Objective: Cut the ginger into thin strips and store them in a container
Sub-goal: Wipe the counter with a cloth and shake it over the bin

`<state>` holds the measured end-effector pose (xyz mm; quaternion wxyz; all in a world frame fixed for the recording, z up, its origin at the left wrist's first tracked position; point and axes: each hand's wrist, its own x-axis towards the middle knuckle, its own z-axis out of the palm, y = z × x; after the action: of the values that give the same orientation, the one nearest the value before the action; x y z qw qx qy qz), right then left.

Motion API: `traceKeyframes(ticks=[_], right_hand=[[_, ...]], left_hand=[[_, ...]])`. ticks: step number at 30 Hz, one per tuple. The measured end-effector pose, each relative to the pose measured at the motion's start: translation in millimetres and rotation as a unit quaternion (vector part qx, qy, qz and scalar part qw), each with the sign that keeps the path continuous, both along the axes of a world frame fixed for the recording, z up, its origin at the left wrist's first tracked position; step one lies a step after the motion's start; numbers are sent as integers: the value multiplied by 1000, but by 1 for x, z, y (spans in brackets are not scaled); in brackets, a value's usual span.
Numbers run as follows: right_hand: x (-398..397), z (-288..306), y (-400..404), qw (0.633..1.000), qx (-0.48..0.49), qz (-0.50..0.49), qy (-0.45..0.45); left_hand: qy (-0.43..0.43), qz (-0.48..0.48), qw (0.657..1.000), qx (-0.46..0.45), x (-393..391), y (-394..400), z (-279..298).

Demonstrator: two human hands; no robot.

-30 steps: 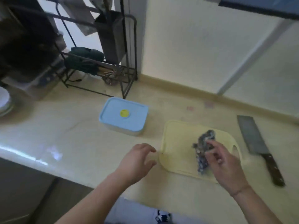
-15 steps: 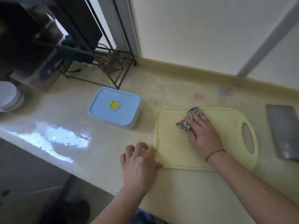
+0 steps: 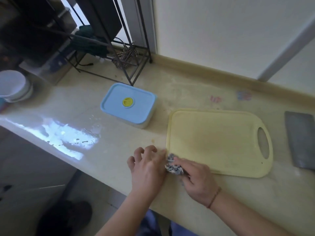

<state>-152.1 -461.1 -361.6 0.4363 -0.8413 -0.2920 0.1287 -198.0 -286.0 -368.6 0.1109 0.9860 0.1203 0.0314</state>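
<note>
Blue-lidded container [image 3: 128, 105] sits on the worktop [image 3: 85, 116] beyond the left hand [image 3: 148, 169], whose curled fingers rest empty beside the yellow cutting board [image 3: 218, 142]. Just right, the right hand [image 3: 196, 180] grips a patterned cloth [image 3: 173, 166] at the board's near corner; a cleaver [image 3: 301, 142] lies farther right.

cream counter [image 3: 119, 150] | pale wall [image 3: 221, 31] | black wire rack [image 3: 129, 53]

Your cleaver [image 3: 301, 140] runs off the right edge, handle unseen; your right hand [image 3: 196, 178] hides most of the rag [image 3: 173, 166].
</note>
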Motion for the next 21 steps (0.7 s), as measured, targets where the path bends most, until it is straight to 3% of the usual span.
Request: traceKeyframes(ticks=[4,8,10,13,17,21], right_hand=[[35,12,-30,953,144,-199,178],[105,34,-82,956,30,-291,6],[134,24,-101,959,-76,-269,-40],[143,7,-96,952,-196,-232,-25],[93,-13,-30,973,-164,-130,-103],[26,-20,-2,989,-110,-11,-98]], left_hand=[[-29,-55,998,-25,3,15,4],[-53,-111,991,-49,20,24,3],[-53,-136,988,-52,37,26,4],[-50,-140,987,-59,53,28,2],[-27,-142,988,-61,55,32,1],[-23,-138,989,-56,53,32,0]])
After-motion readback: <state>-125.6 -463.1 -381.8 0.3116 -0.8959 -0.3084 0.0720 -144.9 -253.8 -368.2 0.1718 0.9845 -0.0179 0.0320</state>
